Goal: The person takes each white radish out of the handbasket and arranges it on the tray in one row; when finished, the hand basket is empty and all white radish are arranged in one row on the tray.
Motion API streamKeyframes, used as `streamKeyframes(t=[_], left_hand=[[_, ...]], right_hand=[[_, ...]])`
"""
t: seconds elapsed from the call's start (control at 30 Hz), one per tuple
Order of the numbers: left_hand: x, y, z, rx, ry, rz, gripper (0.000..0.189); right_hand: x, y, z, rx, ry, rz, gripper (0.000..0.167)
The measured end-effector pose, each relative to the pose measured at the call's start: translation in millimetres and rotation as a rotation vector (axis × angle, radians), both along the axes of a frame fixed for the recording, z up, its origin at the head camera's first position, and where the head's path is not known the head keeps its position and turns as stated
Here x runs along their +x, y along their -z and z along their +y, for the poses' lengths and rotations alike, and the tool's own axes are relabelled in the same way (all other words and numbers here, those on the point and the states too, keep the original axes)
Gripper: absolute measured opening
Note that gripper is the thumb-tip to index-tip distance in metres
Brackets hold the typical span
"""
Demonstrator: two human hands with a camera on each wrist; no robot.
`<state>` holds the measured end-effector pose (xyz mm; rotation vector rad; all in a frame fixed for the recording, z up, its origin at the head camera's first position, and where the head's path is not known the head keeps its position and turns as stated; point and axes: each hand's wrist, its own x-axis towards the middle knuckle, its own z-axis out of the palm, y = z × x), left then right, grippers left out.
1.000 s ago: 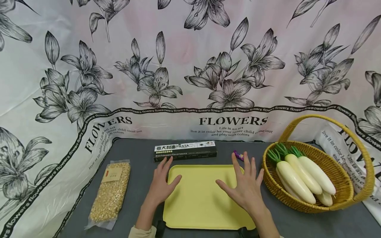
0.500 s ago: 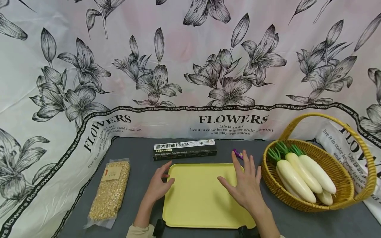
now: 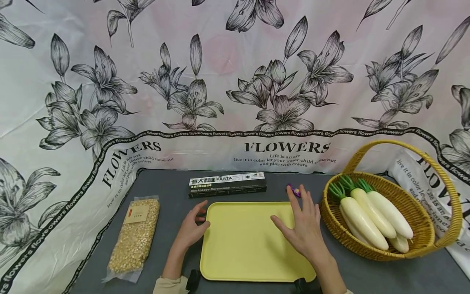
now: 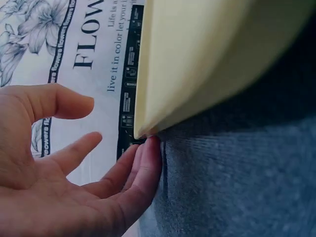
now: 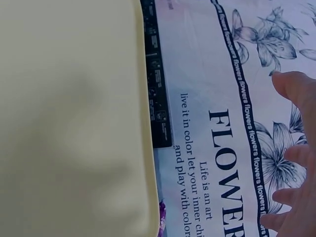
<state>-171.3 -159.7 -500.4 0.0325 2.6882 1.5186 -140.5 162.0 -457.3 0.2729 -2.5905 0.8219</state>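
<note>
Centrally, we are seeing the left hand (image 3: 191, 226) curving loosely, thumb and fingers apart, by the left edge of the tray (image 3: 249, 249); whether its fingertips are touching the rim, we cannot tell. Fingers spread wide, the right hand (image 3: 304, 234) is hovering over the tray's right side. The tray is lying on the grey table (image 3: 172, 183). Beyond it, a pasta box (image 3: 227, 185) and a purple packet (image 3: 293, 190) are lying. Outermost, a grain bag (image 3: 134, 241) is flanking at left, a basket (image 3: 418, 222) of radishes (image 3: 367, 223) at right.

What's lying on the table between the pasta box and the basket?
A small purple item, partly hidden by the right hand; the head view shows this.
</note>
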Motion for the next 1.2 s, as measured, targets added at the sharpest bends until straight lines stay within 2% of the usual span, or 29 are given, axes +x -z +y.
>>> streamKeyframes(t=[0.13,0.23,0.4,0.53,0.8,0.97,1.2], left_hand=[[-1.2,1.2,-2.6,0.002,0.057,-0.013,0.067],[-1.2,2.1,-5.1,0.015,0.128,0.008,0.067],[-3.5,8.2,-8.8,0.052,0.188,0.001,0.069],[-6.0,12.7,-13.5,0.099,0.183,-0.044,0.069],[-7.6,13.6,-21.5,0.124,0.195,-0.056,0.068],[-5.8,16.1,-22.3,0.14,0.202,-0.078,0.067],[-7.2,14.8,-23.1,0.144,0.209,-0.061,0.065]], right_hand=[[-0.6,-0.8,0.5,-0.032,-0.007,0.005,0.087],[-1.6,-0.5,1.5,-0.068,-0.018,0.019,0.083],[-3.1,-1.0,7.0,-0.147,-0.054,0.042,0.077],[-2.5,-3.4,13.7,-0.221,-0.087,0.024,0.071],[2.9,-15.1,33.4,-0.348,-0.089,-0.099,0.063],[5.3,-23.7,53.2,-0.366,-0.04,-0.15,0.059],[0.4,-40.3,93.2,-0.361,0.047,-0.207,0.06]])
